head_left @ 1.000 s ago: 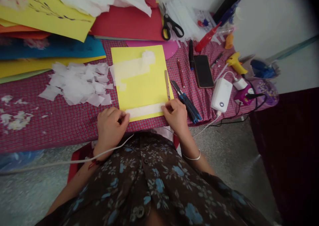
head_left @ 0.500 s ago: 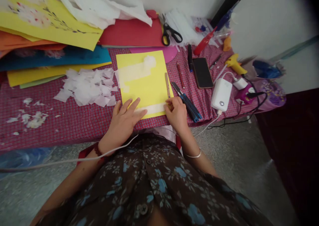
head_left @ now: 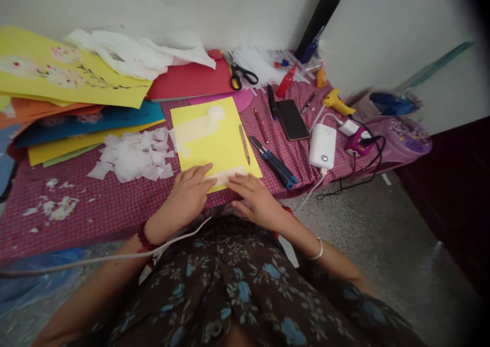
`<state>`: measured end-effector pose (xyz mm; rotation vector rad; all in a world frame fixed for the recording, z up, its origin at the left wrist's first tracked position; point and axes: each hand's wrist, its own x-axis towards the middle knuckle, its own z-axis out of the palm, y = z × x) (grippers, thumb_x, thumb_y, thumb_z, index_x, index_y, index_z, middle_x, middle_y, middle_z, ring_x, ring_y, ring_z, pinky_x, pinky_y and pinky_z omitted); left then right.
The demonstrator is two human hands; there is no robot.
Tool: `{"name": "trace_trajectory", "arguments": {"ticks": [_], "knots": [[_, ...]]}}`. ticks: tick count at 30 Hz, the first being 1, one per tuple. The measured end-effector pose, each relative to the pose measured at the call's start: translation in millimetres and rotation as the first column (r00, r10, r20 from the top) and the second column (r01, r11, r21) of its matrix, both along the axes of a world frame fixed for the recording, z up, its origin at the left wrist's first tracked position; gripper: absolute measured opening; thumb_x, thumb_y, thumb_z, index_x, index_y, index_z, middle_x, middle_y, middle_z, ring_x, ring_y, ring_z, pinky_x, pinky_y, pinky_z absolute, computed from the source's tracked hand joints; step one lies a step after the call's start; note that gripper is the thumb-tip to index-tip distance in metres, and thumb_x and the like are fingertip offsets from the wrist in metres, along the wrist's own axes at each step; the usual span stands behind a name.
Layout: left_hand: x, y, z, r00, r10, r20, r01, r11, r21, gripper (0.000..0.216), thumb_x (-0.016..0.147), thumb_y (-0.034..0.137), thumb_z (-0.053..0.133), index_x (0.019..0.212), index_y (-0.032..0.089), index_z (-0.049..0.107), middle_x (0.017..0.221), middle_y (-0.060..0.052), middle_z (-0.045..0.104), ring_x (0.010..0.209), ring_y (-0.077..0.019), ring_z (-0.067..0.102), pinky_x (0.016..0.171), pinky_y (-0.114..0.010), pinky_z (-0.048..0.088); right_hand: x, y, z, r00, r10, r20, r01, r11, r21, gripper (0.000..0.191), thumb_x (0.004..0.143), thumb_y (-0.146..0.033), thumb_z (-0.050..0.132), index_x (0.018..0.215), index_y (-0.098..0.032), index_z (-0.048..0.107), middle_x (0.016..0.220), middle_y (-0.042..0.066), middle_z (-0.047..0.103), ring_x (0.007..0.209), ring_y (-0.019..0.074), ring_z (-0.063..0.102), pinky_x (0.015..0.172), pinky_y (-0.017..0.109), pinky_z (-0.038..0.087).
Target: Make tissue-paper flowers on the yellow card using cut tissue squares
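A yellow sheet of paper (head_left: 214, 148) lies near the table's front edge, with a pale strip (head_left: 225, 175) along its lower edge. My left hand (head_left: 189, 190) rests with fingers stretched over the lower left of the sheet and the strip's left end. Flat on the strip's right part lie the extended fingers of my right hand (head_left: 254, 196). Toward the sheet's top are another pale strip (head_left: 197, 127) and a round white tissue piece (head_left: 216, 113). A pencil (head_left: 244, 144) lies on its right side. Many cut white paper pieces (head_left: 132, 155) are heaped to the left.
Right of the sheet lie a blue-handled cutter (head_left: 275, 163), a red pencil (head_left: 261, 126), a phone (head_left: 292, 119) and a white power bank (head_left: 322, 145) with cables. Scissors (head_left: 242, 75) lie behind. Coloured sheets (head_left: 92, 122) are stacked at the left; a white cord (head_left: 115, 257) crosses my left wrist.
My right hand has slid left from the strip's right end, its bent fingers now stretched flat. My left hand stays at the lower left. The camera view has shifted.
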<state>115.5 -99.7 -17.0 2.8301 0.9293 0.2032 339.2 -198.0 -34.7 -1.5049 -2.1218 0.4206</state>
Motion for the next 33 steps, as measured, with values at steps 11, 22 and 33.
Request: {"name": "trace_trajectory", "arguments": {"ticks": [11, 22, 33], "knots": [[81, 53, 9.4, 0.994, -0.055, -0.093, 0.032, 0.971, -0.236, 0.025, 0.084, 0.026, 0.062, 0.107, 0.016, 0.066, 0.084, -0.006, 0.071, 0.073, -0.0222, 0.064, 0.067, -0.032, 0.044, 85, 7, -3.8, 0.851, -0.493, 0.184, 0.493, 0.869, 0.047, 0.047, 0.084, -0.022, 0.064, 0.130, -0.012, 0.063, 0.119, 0.020, 0.066, 0.109, 0.0366, 0.061, 0.097, 0.053, 0.050], [75, 46, -5.0, 0.992, 0.083, 0.098, -0.031, 0.895, -0.446, 0.006, 0.081, 0.023, 0.061, 0.076, 0.019, 0.061, 0.080, -0.002, 0.061, 0.074, -0.0174, 0.058, 0.068, -0.031, 0.042, 101, 1, 13.7, 0.886, -0.453, 0.097, 0.461, 0.883, -0.084, 0.061, 0.081, -0.011, 0.056, 0.142, -0.012, 0.052, 0.122, 0.016, 0.057, 0.110, 0.0301, 0.061, 0.100, 0.044, 0.051], [67, 37, -20.1, 0.962, 0.188, 0.200, -0.082, 0.893, -0.443, 0.006, 0.084, 0.025, 0.059, 0.083, 0.020, 0.061, 0.082, 0.000, 0.060, 0.071, -0.0151, 0.056, 0.067, -0.030, 0.044, 121, -25, 19.1, 0.966, -0.225, 0.129, 0.236, 0.969, -0.075, 0.052, 0.085, -0.005, 0.052, 0.134, -0.015, 0.062, 0.116, 0.016, 0.061, 0.105, 0.0292, 0.060, 0.093, 0.043, 0.050]]}}
